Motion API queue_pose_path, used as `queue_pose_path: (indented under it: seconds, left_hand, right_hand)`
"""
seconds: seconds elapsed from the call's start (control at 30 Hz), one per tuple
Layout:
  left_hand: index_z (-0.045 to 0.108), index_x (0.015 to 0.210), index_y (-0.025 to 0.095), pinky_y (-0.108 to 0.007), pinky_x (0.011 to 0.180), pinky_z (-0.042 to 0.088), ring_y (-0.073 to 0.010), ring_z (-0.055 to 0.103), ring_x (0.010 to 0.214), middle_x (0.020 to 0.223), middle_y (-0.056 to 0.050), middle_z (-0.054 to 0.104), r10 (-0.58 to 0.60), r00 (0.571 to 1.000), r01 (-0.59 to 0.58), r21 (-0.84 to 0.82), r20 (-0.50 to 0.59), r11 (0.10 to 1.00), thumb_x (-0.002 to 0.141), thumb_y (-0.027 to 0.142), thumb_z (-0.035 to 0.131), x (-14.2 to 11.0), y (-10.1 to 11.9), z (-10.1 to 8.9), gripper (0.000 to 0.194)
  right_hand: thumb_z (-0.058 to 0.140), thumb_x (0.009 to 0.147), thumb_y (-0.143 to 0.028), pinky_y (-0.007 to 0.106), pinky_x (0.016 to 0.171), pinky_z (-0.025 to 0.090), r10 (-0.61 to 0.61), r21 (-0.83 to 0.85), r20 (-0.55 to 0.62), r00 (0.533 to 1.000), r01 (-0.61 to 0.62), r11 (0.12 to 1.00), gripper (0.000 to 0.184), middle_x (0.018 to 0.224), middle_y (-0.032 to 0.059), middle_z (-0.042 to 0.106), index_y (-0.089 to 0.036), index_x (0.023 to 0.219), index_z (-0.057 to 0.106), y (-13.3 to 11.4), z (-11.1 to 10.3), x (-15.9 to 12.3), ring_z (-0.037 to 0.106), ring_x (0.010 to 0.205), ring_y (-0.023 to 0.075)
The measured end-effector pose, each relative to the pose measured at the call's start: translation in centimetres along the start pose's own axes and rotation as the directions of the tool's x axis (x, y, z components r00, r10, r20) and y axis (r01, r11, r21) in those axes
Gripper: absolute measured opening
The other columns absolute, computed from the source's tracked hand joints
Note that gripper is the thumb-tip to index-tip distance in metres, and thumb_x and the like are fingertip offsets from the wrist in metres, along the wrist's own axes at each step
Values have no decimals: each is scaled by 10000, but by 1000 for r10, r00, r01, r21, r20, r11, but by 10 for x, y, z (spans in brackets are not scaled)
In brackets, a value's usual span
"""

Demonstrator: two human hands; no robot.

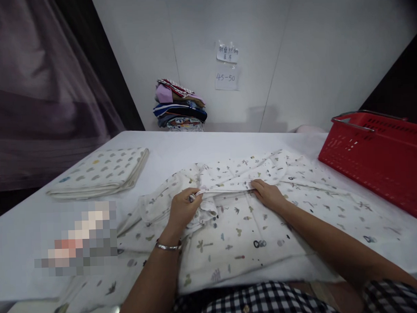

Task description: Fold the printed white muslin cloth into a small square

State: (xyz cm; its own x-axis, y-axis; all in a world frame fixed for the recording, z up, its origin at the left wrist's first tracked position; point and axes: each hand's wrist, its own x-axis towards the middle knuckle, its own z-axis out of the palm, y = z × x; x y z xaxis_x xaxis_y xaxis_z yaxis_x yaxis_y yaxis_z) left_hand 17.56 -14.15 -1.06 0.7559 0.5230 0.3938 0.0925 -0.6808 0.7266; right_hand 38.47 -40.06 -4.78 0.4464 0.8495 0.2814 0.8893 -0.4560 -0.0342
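Note:
A large white cloth (245,228) with small printed figures lies crumpled and spread over the table in front of me. My left hand (184,207) pinches its hem, thumb on top, at the middle of the cloth. Further right along the same edge, my right hand (267,193) grips the hem with its fingertips tucked at the fold. Between the two hands the edge runs nearly straight. Bunched folds lie around my left hand, and one part of the cloth hangs over the table's front edge at the left.
On the left of the white table (228,142) lies a folded cloth (103,171) with grey cloud prints. A red basket (379,155) with a metal handle stands at the right. Behind the table rises a stack of folded fabrics (179,107). Paper signs (226,78) hang on the wall.

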Motion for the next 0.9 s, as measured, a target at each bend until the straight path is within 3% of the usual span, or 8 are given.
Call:
queue_pose_path:
  seconds: [0.17, 0.37, 0.5, 0.67, 0.77, 0.9]
  left_hand:
    - [695, 801, 209, -196, 595, 445, -121, 586, 624, 746, 20, 693, 3, 1000, -3, -15, -10, 1000, 749, 275, 564, 0, 1, -1, 155]
    - [689, 804, 200, -196, 576, 432, -117, 578, 610, 756, 16, 692, -2, 1000, 2, -26, -8, 1000, 753, 281, 560, 0, 3, -1, 161]
    - [689, 805, 199, -194, 563, 430, -115, 573, 593, 746, 16, 690, -7, 1000, 7, -13, -11, 1000, 753, 294, 561, 0, 3, -1, 167]
    - [694, 807, 197, -182, 519, 403, -98, 539, 535, 702, 24, 677, -26, 999, 25, -13, -26, 1000, 753, 312, 561, 0, 1, -2, 184]
    - [694, 809, 190, -179, 497, 385, -92, 513, 511, 694, 23, 670, -63, 997, 62, -17, -38, 998, 753, 343, 559, 0, -2, -3, 212]
    - [698, 813, 183, -188, 541, 408, -107, 544, 562, 716, 17, 673, -124, 984, 124, -11, -129, 992, 727, 381, 567, 4, -4, -10, 252]
  right_hand:
    - [386, 879, -147, 252, 576, 417, 53, -82, 8, 999, -52, 995, 292, 1179, 92, 566, -204, 1122, 535, -2, -2, 6, 580, 892, 195]
    - [399, 871, -111, 316, 728, 416, 1, -152, -117, 993, -19, 988, 294, 1059, 83, 635, -201, 1095, 565, 4, -15, 9, 524, 927, 235]
    - [408, 856, -99, 349, 767, 390, -20, -170, -139, 990, -4, 985, 287, 1008, 84, 655, -189, 1061, 587, 9, -24, 13, 505, 898, 249]
    - [421, 836, -83, 396, 890, 321, -52, -160, -208, 977, 19, 987, 292, 1027, 93, 643, -191, 1055, 582, 13, -29, 20, 454, 1093, 267]
    - [405, 822, -60, 430, 981, 269, -90, -119, -247, 965, 62, 991, 302, 962, 85, 639, -186, 1040, 571, 16, -30, 26, 514, 995, 231]
    - [371, 813, -54, 390, 877, 393, -120, 7, -321, 939, 130, 992, 332, 942, 103, 624, -154, 1082, 536, 13, -34, 33, 544, 905, 224]
